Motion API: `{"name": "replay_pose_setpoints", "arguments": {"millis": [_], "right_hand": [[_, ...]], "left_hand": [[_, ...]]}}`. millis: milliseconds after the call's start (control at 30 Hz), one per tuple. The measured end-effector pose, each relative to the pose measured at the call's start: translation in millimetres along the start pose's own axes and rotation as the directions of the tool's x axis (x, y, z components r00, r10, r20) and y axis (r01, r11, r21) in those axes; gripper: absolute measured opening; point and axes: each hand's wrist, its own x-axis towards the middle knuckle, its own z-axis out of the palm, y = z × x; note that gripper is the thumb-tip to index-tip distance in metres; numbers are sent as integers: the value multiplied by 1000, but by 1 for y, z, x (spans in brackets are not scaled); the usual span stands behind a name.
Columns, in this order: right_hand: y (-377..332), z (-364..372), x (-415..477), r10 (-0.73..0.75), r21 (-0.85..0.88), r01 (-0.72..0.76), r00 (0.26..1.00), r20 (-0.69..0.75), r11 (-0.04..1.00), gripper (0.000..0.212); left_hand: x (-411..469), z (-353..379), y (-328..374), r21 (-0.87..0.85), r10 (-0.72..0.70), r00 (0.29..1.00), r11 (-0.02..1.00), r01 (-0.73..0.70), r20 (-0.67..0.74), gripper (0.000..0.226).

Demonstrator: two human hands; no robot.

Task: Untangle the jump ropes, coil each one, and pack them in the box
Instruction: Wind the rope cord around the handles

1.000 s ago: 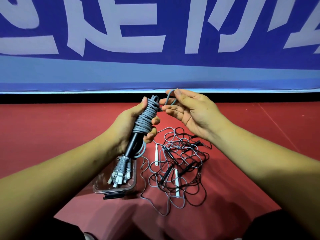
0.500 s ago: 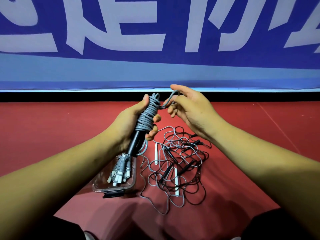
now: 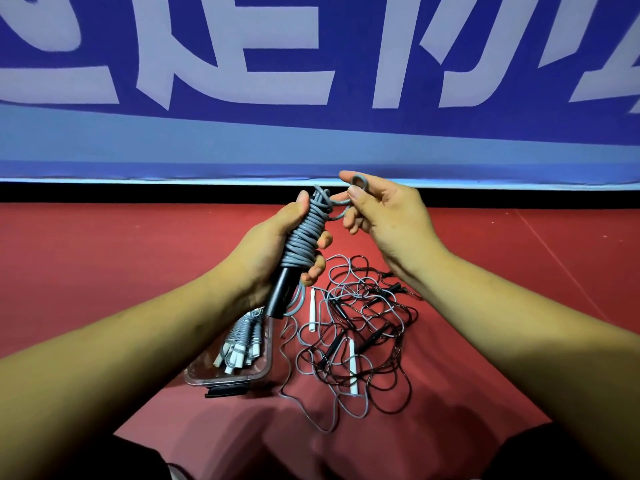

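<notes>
Facing a blue banner [image 3: 311,140] across red floor [image 3: 104,254]; leaving tangled black and grey jump ropes [image 3: 360,341] sprawling just right of the clear box [image 3: 221,382] holding coiled grey ropes [image 3: 242,337]; gripping a coiled grey rope [image 3: 304,233] in the left hand [image 3: 266,254], fingers curling round it above the box; pinching its loose end [image 3: 358,181] between right hand [image 3: 391,220] thumb and forefinger.

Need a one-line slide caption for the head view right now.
Left hand grips a grey coiled rope while right hand pinches its end loop; tangled ropes and clear box below.
</notes>
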Motion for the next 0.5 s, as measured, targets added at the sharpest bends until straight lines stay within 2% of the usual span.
{"name": "replay_pose_setpoints", "arguments": {"millis": [133, 233, 333, 500], "right_hand": [[8, 0, 0, 246, 51, -249, 968, 57, 967, 17], [12, 0, -2, 385, 99, -391, 920, 73, 915, 11], [12, -1, -2, 400, 156, -400, 916, 35, 903, 12], [10, -5, 6, 308, 301, -288, 951, -18, 909, 13]], "left_hand": [[0, 1, 3, -50, 100, 994, 994, -102, -45, 32], [0, -1, 3, -52, 84, 996, 995, -85, -29, 29], [0, -4, 2, -17, 69, 997, 997, -70, -45, 23], [1, -4, 4, -72, 26, 997, 997, -31, -68, 28]]}}
